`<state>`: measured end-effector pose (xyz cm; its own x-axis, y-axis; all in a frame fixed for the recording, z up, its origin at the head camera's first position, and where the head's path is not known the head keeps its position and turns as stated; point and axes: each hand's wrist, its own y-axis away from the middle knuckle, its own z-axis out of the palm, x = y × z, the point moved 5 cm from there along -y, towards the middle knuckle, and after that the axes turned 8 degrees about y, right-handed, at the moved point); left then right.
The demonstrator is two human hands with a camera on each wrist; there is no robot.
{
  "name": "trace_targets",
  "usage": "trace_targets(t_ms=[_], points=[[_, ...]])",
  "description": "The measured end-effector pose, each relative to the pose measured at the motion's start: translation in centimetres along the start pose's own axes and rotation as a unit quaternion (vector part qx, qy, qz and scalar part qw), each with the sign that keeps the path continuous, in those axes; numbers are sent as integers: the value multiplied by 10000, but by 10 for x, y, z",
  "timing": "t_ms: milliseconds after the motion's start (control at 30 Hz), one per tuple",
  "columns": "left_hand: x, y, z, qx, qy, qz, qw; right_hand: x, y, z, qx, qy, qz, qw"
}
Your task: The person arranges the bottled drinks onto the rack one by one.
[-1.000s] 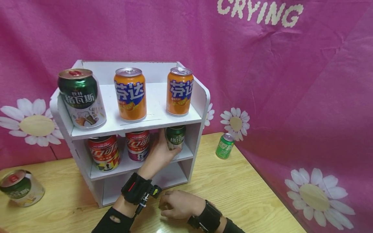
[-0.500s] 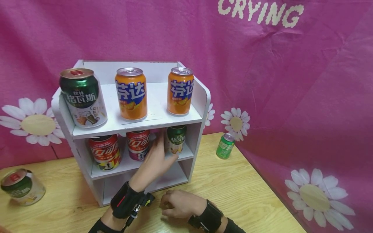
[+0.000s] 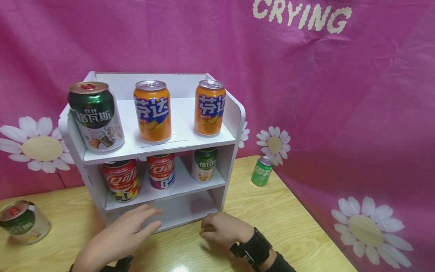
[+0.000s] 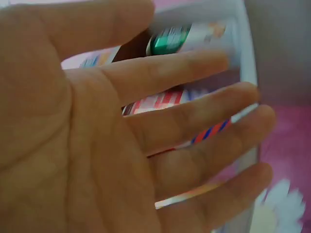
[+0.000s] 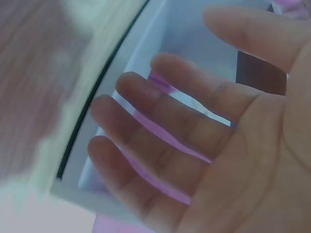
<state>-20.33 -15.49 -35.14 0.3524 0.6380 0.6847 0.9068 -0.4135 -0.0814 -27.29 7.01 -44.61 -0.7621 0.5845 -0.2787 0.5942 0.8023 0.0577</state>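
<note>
My left hand (image 3: pixel 124 232) hangs in front of the white shelf (image 3: pixel 190 209) at its lower left, fingers spread and holding nothing. In the left wrist view its palm (image 4: pixel 97 136) fills much of the picture. Near the bottom shelf's right front edge, my right hand (image 3: pixel 225 228) has loosely curled, separated fingers and nothing in them. On the middle shelf stand two red cola cans, one at left (image 3: pixel 122 179) and one in the middle (image 3: pixel 161 172), with a green-and-white kvass can (image 3: pixel 204 164) at right.
The top shelf bears a larger kvass can (image 3: pixel 96 117) and two orange soda cans, one central (image 3: pixel 153 111) and one right (image 3: pixel 210 107). Another kvass can (image 3: pixel 25 223) leans on the table at left. A small green can (image 3: pixel 262 172) stands at right, near the pink cloth (image 3: pixel 323 113).
My left hand let go of the kvass can on the middle shelf and drew back down and left, out of the shelf. My right hand shifted slightly right and up.
</note>
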Motion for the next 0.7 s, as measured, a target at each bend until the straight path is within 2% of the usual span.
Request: trace_targets(t_ms=[167,267,367,567,700], points=[[-24,24,-18,453,-322,-342,9979,15,5,-8,53,-242,200,9995],[-38,35,-30,532,-418,-585,9960,27,9,-14,73,-338,490,9982],[-52,43,-44,492,-447,-1095,9918,39,16,-22,77,-466,905,9948],[-85,57,-66,341,-481,-2163,9745,66,31,-39,236,-555,1523,9865],[-109,66,-74,490,-611,-2592,9626,88,39,-52,778,-302,1905,9781]])
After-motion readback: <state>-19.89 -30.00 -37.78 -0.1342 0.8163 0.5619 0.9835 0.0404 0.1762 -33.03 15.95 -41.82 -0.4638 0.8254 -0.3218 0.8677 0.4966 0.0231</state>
